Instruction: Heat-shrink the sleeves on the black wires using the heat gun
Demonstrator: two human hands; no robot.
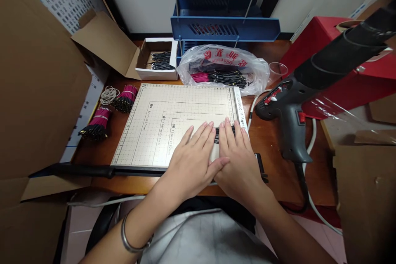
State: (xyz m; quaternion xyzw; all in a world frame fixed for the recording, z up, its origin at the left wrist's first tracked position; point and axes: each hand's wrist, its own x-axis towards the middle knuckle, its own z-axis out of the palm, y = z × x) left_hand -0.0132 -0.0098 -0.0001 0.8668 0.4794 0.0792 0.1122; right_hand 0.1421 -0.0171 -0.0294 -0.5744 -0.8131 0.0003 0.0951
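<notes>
Both hands lie flat, side by side, near the right end of a paper cutter board [145, 123] marked with a printed grid. My left hand [194, 154] has its fingers stretched forward, and its thumb crosses onto the other hand. Fingers extended, my right hand [236, 156] rests over a row of thin black wires [217, 135]. The wires show in the gap between the hands; the rest of them is covered. Along the near edge of the board runs the cutter's black handle [83, 170], pointing left.
Rubber-banded pink-and-black bundles [96, 124] and loose rubber bands [109, 95] lie left. Behind the board are a white box of black wires [157, 73], a plastic bag [256, 70] and a blue rack [222, 29]. A heat gun [287, 111] stands right, beside a red box [324, 57].
</notes>
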